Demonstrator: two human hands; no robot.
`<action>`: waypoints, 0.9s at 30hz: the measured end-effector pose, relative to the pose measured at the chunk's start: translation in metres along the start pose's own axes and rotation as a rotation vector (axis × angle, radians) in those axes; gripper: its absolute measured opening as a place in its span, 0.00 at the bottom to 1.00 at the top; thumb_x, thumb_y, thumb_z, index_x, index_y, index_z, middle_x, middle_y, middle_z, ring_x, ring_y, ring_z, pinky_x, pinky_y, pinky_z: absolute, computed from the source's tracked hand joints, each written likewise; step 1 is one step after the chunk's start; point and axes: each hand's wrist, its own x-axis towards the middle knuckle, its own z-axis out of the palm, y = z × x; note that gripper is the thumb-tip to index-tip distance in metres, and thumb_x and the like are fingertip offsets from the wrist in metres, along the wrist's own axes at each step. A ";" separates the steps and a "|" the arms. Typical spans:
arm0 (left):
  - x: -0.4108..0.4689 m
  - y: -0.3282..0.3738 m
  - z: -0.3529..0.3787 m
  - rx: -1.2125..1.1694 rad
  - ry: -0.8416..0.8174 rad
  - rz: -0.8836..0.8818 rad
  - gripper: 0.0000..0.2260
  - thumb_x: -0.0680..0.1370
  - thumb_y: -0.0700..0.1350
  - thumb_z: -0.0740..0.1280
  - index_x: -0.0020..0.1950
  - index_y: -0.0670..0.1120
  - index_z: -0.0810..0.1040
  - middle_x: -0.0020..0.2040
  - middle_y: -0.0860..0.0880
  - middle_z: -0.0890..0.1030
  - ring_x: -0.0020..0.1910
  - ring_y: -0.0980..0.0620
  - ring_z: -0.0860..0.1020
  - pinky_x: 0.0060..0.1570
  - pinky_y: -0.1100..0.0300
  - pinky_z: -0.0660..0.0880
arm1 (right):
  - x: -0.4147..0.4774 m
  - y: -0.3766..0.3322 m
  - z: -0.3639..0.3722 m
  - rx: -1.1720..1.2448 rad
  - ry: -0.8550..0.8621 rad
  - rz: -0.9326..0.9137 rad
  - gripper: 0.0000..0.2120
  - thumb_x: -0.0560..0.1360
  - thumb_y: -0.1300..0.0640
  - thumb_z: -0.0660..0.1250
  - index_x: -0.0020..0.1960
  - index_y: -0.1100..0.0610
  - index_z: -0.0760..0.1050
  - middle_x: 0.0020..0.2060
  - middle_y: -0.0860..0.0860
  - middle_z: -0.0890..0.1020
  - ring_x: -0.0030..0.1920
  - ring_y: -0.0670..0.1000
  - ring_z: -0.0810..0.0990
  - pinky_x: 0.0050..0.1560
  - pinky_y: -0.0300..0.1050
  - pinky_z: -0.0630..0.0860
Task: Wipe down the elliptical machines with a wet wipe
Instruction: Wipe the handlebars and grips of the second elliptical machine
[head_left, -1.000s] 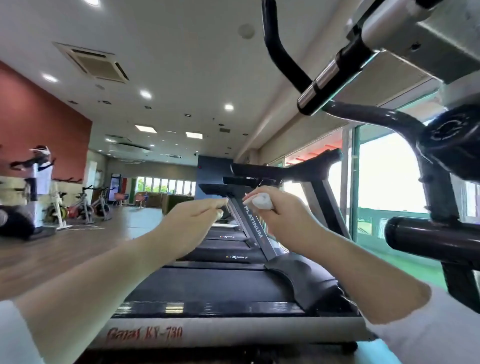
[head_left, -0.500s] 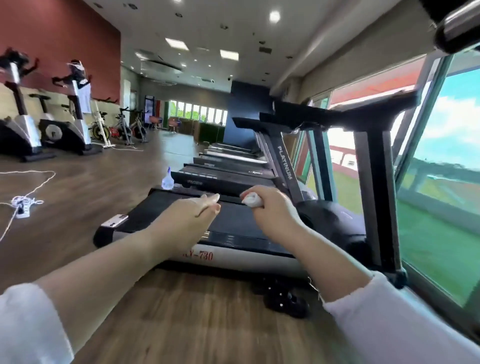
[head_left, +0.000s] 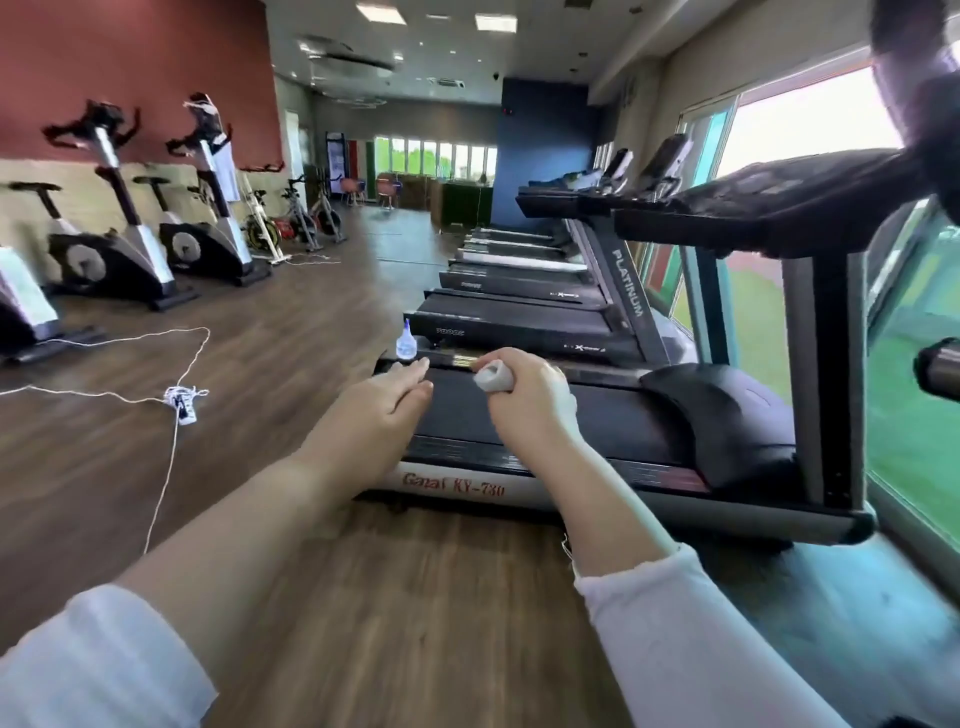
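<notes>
My right hand (head_left: 530, 400) is curled round a bunched white wet wipe (head_left: 492, 378), whose end sticks out by the thumb. My left hand (head_left: 382, 410) is held out beside it, fingers straight and together, holding nothing. Both hands hover in the air in front of me, over the near treadmill (head_left: 597, 431). Dark blurred parts of the elliptical machine (head_left: 924, 104) fill the top right corner, and one of its round bar ends (head_left: 937, 366) shows at the right edge. Neither hand touches the machine.
A row of several treadmills runs away along the windows on the right. A small clear bottle (head_left: 405, 343) stands on the near treadmill's corner. Exercise bikes (head_left: 114, 249) line the red wall on the left. A white cable with a power strip (head_left: 182, 402) crosses the wooden floor.
The view has swung down and left, away from the elliptical's handlebars toward the floor and treadmills. Both hands kept their pose, the right one still gripping the wipe.
</notes>
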 end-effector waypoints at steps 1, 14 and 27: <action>-0.004 0.006 -0.017 -0.005 -0.008 -0.007 0.20 0.83 0.50 0.56 0.75 0.49 0.66 0.74 0.53 0.66 0.74 0.61 0.59 0.67 0.70 0.54 | -0.004 -0.015 -0.004 -0.016 -0.015 0.010 0.18 0.73 0.62 0.59 0.51 0.42 0.78 0.53 0.43 0.79 0.58 0.51 0.70 0.55 0.48 0.65; -0.072 0.125 -0.139 -0.043 -0.016 -0.012 0.18 0.83 0.50 0.57 0.73 0.51 0.69 0.73 0.52 0.67 0.74 0.61 0.58 0.67 0.68 0.55 | -0.094 -0.125 -0.112 -0.330 -0.106 0.052 0.26 0.75 0.30 0.49 0.57 0.45 0.74 0.55 0.50 0.73 0.60 0.54 0.64 0.60 0.50 0.61; -0.148 0.227 -0.130 -0.159 -0.122 0.104 0.16 0.83 0.50 0.56 0.70 0.54 0.71 0.71 0.57 0.69 0.71 0.65 0.61 0.68 0.68 0.56 | -0.189 -0.126 -0.219 -0.508 0.027 0.029 0.16 0.82 0.50 0.50 0.62 0.49 0.73 0.58 0.51 0.72 0.60 0.54 0.65 0.57 0.49 0.63</action>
